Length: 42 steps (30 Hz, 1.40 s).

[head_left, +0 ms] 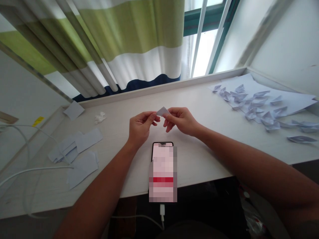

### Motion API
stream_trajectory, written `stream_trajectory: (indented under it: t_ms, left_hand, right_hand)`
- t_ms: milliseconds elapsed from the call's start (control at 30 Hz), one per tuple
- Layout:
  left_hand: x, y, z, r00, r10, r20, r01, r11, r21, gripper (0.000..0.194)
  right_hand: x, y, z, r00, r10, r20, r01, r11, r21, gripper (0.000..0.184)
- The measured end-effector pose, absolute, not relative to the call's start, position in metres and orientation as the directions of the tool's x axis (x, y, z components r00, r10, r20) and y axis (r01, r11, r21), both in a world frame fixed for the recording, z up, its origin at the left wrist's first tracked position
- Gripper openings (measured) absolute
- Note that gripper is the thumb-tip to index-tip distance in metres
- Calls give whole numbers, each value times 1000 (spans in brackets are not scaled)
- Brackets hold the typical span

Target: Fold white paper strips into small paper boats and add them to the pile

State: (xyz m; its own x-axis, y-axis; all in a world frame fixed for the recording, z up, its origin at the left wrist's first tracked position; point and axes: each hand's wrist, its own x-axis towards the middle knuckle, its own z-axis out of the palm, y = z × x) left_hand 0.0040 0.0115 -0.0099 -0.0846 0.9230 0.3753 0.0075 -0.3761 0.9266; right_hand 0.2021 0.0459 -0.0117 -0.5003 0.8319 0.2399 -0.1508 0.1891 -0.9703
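Note:
A small folded piece of white paper (pixel 162 111) with a pointed top is held up over the middle of the desk. My left hand (pixel 141 125) pinches its left corner between thumb and forefinger. At its right side, my right hand (pixel 183 120) grips it the same way, with the other fingers curled beneath. Below the hands lies a phone (pixel 162 172), its lit screen blurred out. Several folded paper boats (pixel 254 106) are grouped at the right, some of them on larger white sheets (pixel 296 98).
Loose paper pieces (pixel 83 167) lie at the left, with a square sheet (pixel 74 110) and a crumpled scrap (pixel 100 118) farther back. White cables (pixel 37 172) cross the left side. A charging plug (pixel 162 209) hangs below the phone. A striped curtain (pixel 139 30) borders the desk's back ledge (pixel 149 88).

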Motion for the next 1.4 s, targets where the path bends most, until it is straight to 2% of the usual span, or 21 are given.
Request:
stream_trajectory:
  t_ms: [67, 200, 367, 467, 567, 700, 800, 867, 967, 1100, 1233, 1300, 1400]
  left_hand:
    - [5, 11, -9, -91, 911, 402, 21, -402, 916, 35]
    - [4, 11, -8, -73, 927, 369, 18, -368, 930, 36]
    - [3, 12, -10, -155, 929, 336, -29, -345, 938, 34]
    - [5, 12, -11, -206, 897, 391, 7, -398, 917, 34]
    - [7, 10, -12, -235, 831, 504, 111, -492, 863, 31]
    - [1, 9, -14, -175, 719, 672, 277, -619, 735, 20]
    - [-7, 12, -14, -15, 586, 810, 460, -715, 526, 12]
    - [-13, 15, -13, 95, 479, 872, 519, -772, 368, 11]
    - [-17, 17, -11, 223, 391, 893, 536, -814, 222, 11]
    - [-15, 13, -8, 310, 410, 858, 597, -786, 160, 10]
    - [-6, 7, -7, 316, 503, 805, 649, -733, 203, 8]
    - [-1, 4, -6, 275, 597, 754, 645, -696, 316, 6]
    - [3, 3, -5, 192, 756, 626, 557, -609, 565, 14]
  right_hand:
    - [201, 46, -12, -483, 851, 206, -155, 149, -977, 57]
    - [200, 47, -13, -465, 871, 158, -126, 111, -986, 59]
    - [200, 47, -13, -440, 866, 239, -140, 196, -971, 55]
    - [199, 46, -12, -435, 860, 268, -173, 212, -962, 53]
    - [198, 45, -11, -460, 859, 226, -226, 134, -965, 51]
    - [199, 45, -8, -493, 860, 129, -284, -19, -959, 47]
    - [201, 46, -5, -511, 857, 63, -315, -118, -942, 45]
    - [203, 46, -3, -523, 851, 43, -332, -157, -930, 42]
    - [203, 46, -1, -521, 853, 34, -341, -171, -924, 36]
    - [201, 45, 0, -431, 902, 20, -325, -135, -936, 25]
    - [200, 45, -1, -334, 939, 81, -286, -20, -958, 17]
    - [201, 45, -3, -337, 933, 129, -233, 50, -971, 13]
    - [202, 46, -5, -413, 891, 189, -165, 131, -978, 11]
